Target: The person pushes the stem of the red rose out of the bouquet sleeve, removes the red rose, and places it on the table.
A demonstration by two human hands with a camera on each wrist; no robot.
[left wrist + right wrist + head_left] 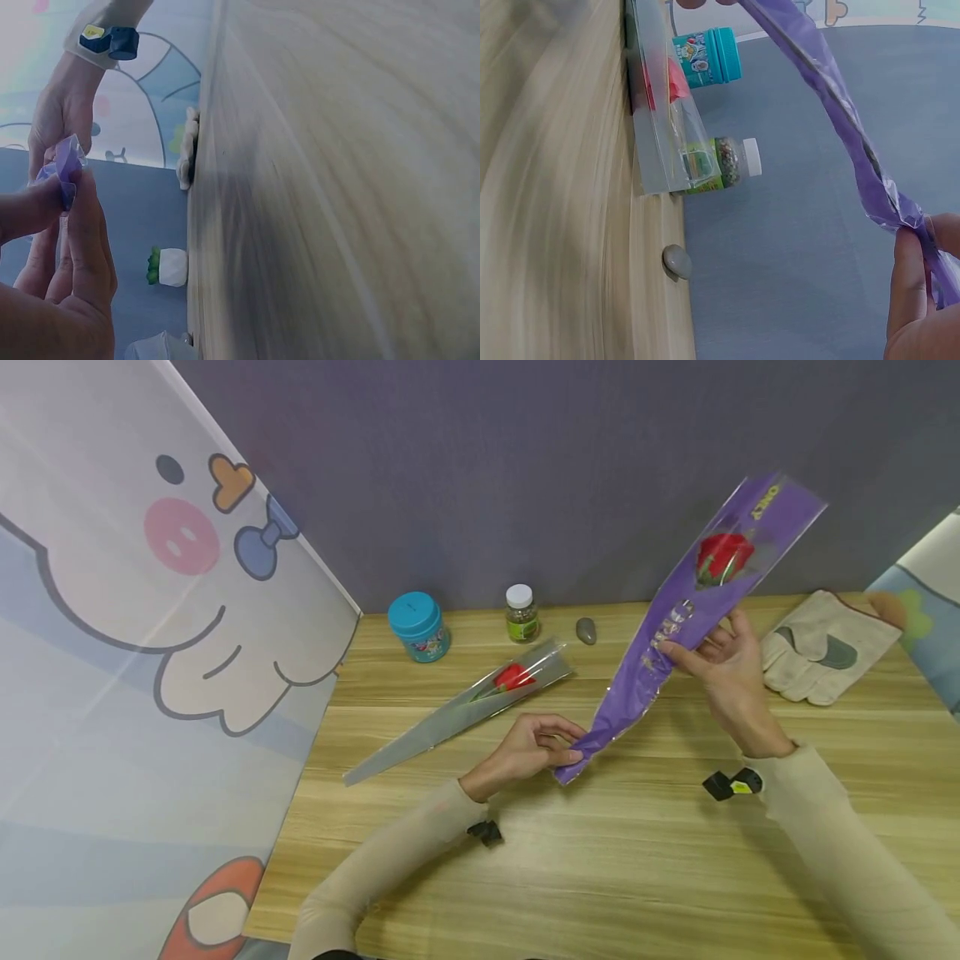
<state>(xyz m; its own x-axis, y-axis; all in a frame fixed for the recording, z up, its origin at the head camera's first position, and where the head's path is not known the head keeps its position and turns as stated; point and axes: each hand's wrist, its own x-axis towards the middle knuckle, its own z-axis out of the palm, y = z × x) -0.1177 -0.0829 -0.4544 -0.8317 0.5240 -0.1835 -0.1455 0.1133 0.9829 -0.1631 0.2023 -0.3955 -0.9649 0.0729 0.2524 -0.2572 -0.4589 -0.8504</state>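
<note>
A single red rose in a purple wrapper is held up over the table on a slant, its red bloom at the upper right under clear film. My left hand pinches the narrow bottom tip between thumb and fingers. Higher up, my right hand grips the wrapper below the bloom, thumb across its front. Left of it on the table lies a second red rose in a clear and grey sleeve. The right wrist view shows the purple wrapper stretched between both hands.
Along the back stand a blue-lidded tub, a small white-capped jar and a grey stone. Pale work gloves lie at the right. A white pot with a green plant shows in the left wrist view. A grey partition borders the table.
</note>
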